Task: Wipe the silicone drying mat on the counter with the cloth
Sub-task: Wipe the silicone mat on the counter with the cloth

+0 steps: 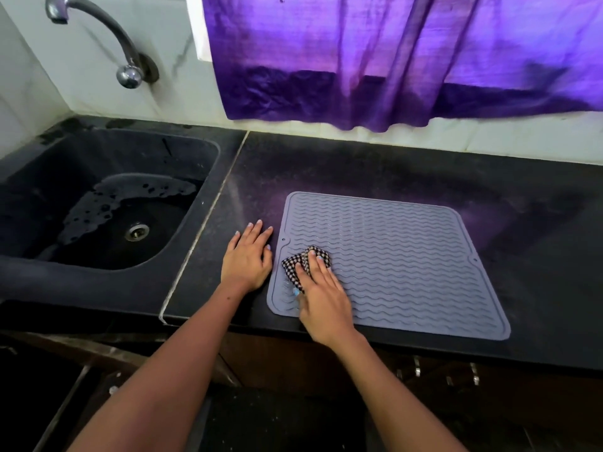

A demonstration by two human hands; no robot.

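A grey silicone drying mat (398, 256) with wavy ridges lies flat on the black counter (375, 171), near its front edge. A crumpled black-and-white checked cloth (293, 267) rests on the mat's left part. My right hand (323, 301) presses down on the cloth, fingers spread over it and thumb at its near side. Just left of the mat, my left hand (246, 257) lies flat on the counter, palm down, holding nothing and touching the mat's left edge at most.
A black sink (182, 151) with a wet bottom and a drain (137, 231) sits to the left, under a curved metal tap (127, 60). A purple curtain (391, 60) hangs over the white tiled wall behind. Cabinet fronts lie below the counter edge.
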